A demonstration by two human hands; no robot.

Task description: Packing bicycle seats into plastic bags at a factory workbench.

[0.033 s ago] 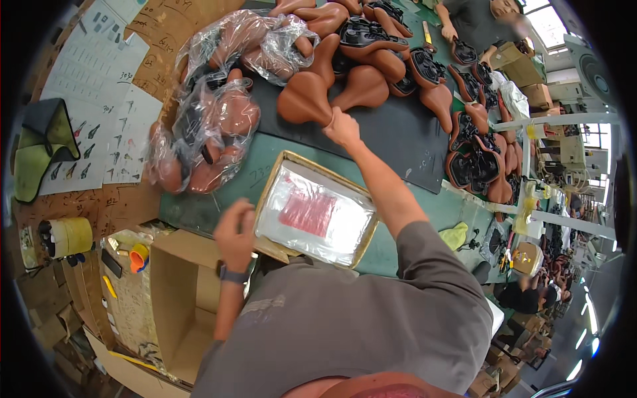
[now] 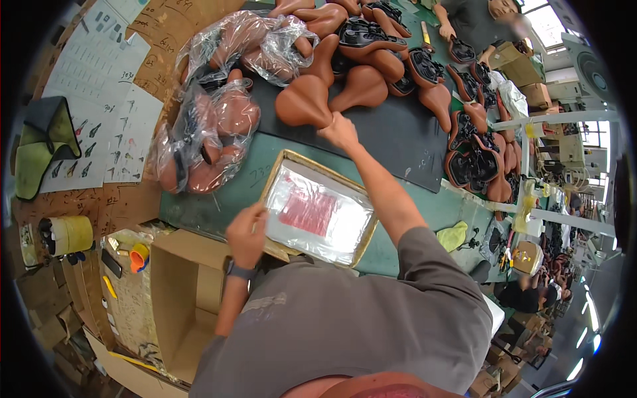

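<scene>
My right hand (image 2: 340, 132) is wrapped round the narrow nose of a brown bicycle saddle (image 2: 302, 99), which lies on the dark mat. A second brown saddle (image 2: 361, 88) rests just beside it. My left hand (image 2: 247, 233), with a watch on the wrist, is at the left side of a shallow cardboard box (image 2: 325, 170). Its fingers are drawn together over the rim; whatever they may hold is too small to make out. Inside that box lies a stack of clear plastic bags (image 2: 348, 222) with a red printed patch.
Saddles wrapped in clear plastic (image 2: 232, 126) stand at the left. More bare saddles (image 2: 371, 33) pile up at the back and right. An open carton (image 2: 176, 278) is at lower left. Another person (image 2: 474, 26) works across the table. A green cloth (image 2: 452, 236) lies to the right.
My left hand has moved slightly right and its fingers have come to the box's rim. My right hand stays on the saddle's nose, with the saddle shifted very slightly.
</scene>
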